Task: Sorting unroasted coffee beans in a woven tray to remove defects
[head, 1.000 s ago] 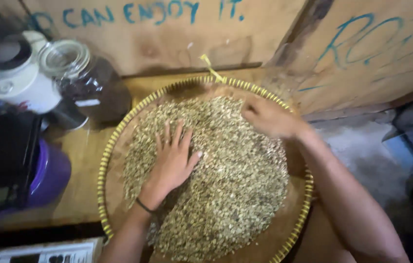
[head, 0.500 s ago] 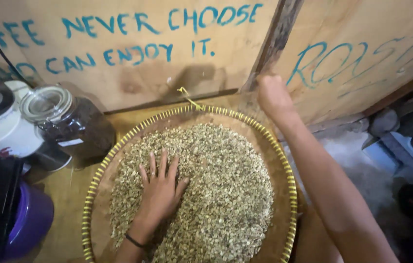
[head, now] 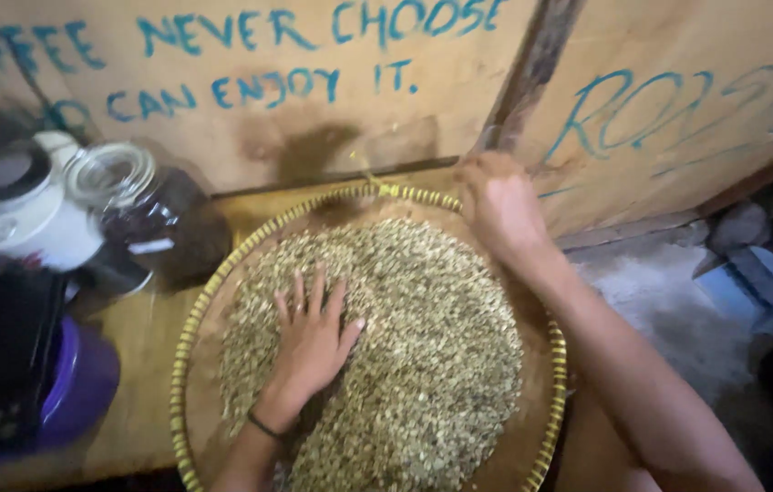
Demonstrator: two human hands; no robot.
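A round woven tray (head: 188, 339) with a yellow rim lies on a wooden bench and holds a wide heap of pale green beans (head: 423, 328). My left hand (head: 314, 337) rests flat on the beans near the tray's middle, fingers spread, a dark band at the wrist. My right hand (head: 500, 205) is at the tray's far right rim, against the wooden wall, fingers curled; whether it pinches anything is hidden.
A glass jar of dark beans (head: 154, 214) and a white container with a lid (head: 26, 223) stand left of the tray. A purple tub (head: 81, 387) sits at the lower left. Painted plywood walls (head: 314, 73) rise behind; grey floor (head: 669, 301) lies to the right.
My right hand has moved from the beans to the tray's far right rim by the wall. My left hand stays spread on the beans. The camera has tilted up slightly.
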